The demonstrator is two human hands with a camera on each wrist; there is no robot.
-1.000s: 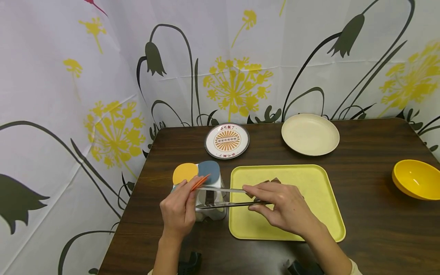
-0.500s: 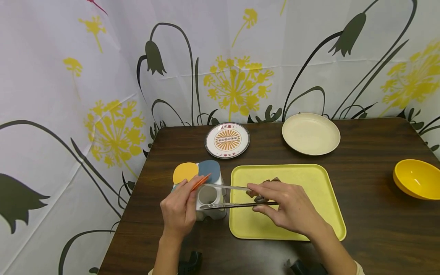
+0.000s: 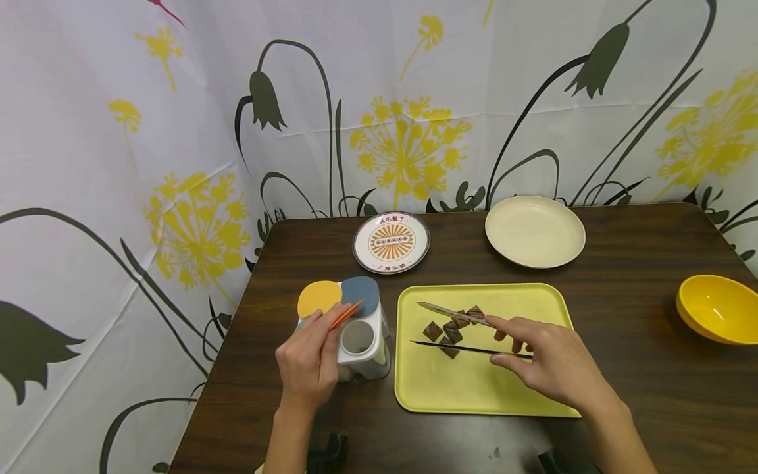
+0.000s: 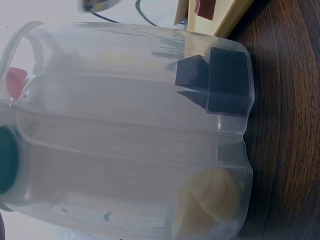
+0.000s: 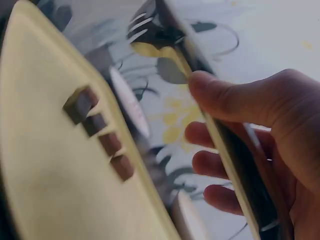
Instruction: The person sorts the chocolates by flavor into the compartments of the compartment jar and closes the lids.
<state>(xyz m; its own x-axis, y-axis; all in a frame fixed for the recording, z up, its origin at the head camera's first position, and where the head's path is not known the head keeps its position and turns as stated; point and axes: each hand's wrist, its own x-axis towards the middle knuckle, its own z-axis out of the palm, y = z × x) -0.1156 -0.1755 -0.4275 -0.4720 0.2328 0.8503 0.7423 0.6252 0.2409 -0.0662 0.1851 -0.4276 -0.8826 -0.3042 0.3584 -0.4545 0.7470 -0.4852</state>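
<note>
My left hand [image 3: 308, 359] pinches the raised orange lid [image 3: 346, 315] of a clear storage container [image 3: 379, 359] with several compartments. The round opening [image 3: 358, 336] under that lid is uncovered. Through the wall in the left wrist view, dark chocolate cubes [image 4: 227, 82] lie in one compartment and pale pieces [image 4: 207, 197] in another. My right hand [image 3: 553, 359] grips metal tongs [image 3: 453, 313], arms spread, above the yellow tray [image 3: 491, 395]. Several dark chocolates [image 3: 433, 331] sit on the tray below the tongs. In the right wrist view one tong tip [image 5: 147, 35] is fork-shaped.
Behind the tray stand a patterned plate [image 3: 391, 243] and a cream oval plate [image 3: 535, 232]. A yellow bowl [image 3: 719, 309] is at the right. The container's yellow lid [image 3: 320, 298] and blue lid [image 3: 361, 294] are down. A flowered curtain [image 3: 403, 79] hangs behind the table.
The tongs let go of a dark chocolate at the container's opening, and it is gone from between their tips. My right hand has swung them right over the tray. My left hand stays put.
</note>
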